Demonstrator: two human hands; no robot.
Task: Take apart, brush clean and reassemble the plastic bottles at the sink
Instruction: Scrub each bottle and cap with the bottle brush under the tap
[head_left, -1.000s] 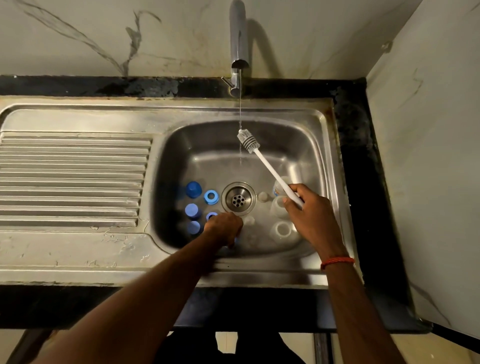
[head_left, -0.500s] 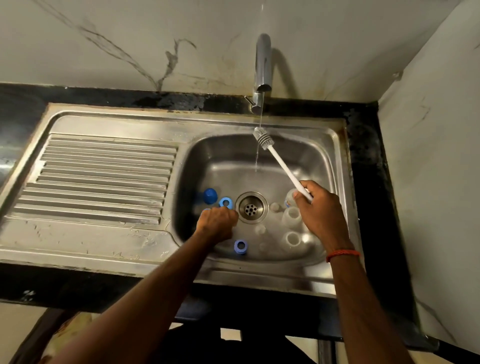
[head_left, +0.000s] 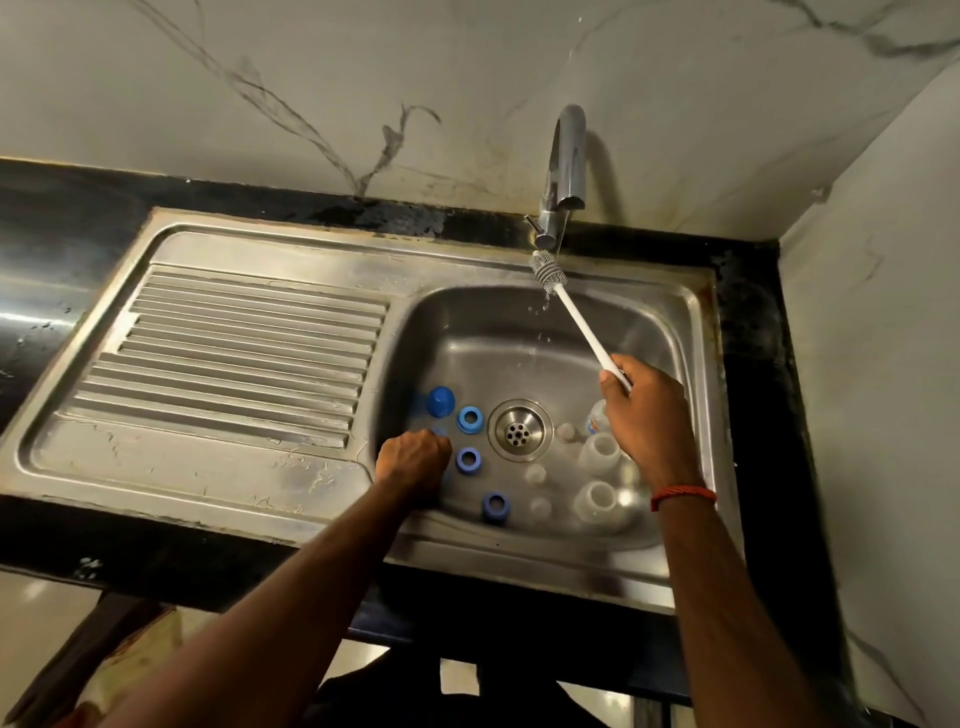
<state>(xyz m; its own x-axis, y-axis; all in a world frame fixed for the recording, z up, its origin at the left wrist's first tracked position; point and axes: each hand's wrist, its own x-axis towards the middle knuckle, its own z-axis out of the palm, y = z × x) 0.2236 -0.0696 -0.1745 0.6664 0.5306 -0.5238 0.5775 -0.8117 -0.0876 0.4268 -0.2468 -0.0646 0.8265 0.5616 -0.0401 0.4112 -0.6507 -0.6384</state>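
Nearest the front rim of the sink basin (head_left: 519, 566), a blue ring (head_left: 493, 506) and clear plastic bottles (head_left: 595, 501) sit on the basin floor. Just left of them the left hand (head_left: 413, 460) is curled, knuckles up, over a blue piece (head_left: 439, 431); whether it grips it cannot be told. Two more blue rings (head_left: 469, 460) and a blue cap (head_left: 440, 401) lie left of the drain (head_left: 519, 430). Farther back, the right hand (head_left: 644, 410) clasps the white bottle brush (head_left: 582, 322), its bristle head under the running tap (head_left: 566, 171).
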